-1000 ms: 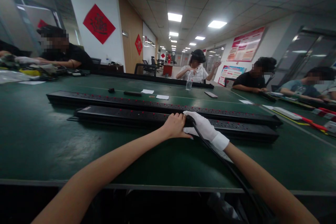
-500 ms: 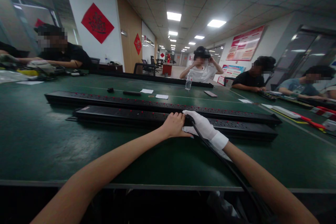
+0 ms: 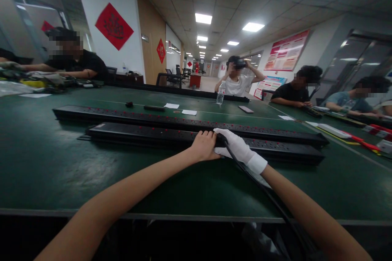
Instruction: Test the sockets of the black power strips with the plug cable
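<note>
Two long black power strips with red dots lie side by side across the green table. My bare left hand curls its fingers over the middle of the nearer power strip. Close beside it, my white-gloved right hand grips a thick black cable at its end, against the same strip. The cable runs back under my right forearm and over the table's near edge. My fingers hide where the cable end meets the strip. Behind lies the farther power strip, touched by neither hand.
A water bottle, a phone and paper slips lie or stand beyond the strips. White and red parts are at the right. Co-workers sit at the left, far and right sides; one at the far side has raised hands.
My hands stay at almost the same spot on the nearer strip. The far co-worker in white has shifted slightly to the right, hands still at the head.
</note>
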The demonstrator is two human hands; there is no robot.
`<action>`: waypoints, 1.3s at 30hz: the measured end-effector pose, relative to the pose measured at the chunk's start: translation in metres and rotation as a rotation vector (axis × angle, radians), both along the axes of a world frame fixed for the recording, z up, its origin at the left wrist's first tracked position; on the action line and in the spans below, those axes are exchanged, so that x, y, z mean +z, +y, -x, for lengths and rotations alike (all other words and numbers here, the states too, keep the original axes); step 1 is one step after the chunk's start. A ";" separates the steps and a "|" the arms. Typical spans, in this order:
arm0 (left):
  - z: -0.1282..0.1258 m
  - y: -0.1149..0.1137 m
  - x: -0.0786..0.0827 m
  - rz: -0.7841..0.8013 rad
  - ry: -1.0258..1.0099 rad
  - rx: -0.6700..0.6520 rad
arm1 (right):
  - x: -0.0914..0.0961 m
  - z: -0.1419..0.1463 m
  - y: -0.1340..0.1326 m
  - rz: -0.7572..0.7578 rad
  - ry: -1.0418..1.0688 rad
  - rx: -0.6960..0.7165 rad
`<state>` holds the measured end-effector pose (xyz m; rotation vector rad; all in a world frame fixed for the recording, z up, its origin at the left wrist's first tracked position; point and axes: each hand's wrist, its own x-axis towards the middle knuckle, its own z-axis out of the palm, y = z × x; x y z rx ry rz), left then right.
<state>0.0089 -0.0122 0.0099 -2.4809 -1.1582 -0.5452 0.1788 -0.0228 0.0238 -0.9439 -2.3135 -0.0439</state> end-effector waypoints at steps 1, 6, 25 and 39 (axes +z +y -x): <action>0.000 0.000 0.000 0.001 0.001 0.000 | 0.000 0.000 0.000 0.003 0.001 -0.001; 0.001 0.001 -0.001 -0.015 0.035 -0.012 | 0.001 0.001 -0.002 0.001 0.003 -0.008; 0.003 0.002 -0.004 -0.030 0.019 -0.014 | 0.002 0.003 -0.004 0.013 0.015 -0.042; 0.002 0.001 -0.004 -0.015 -0.005 -0.017 | 0.004 0.004 -0.007 -0.013 0.019 -0.040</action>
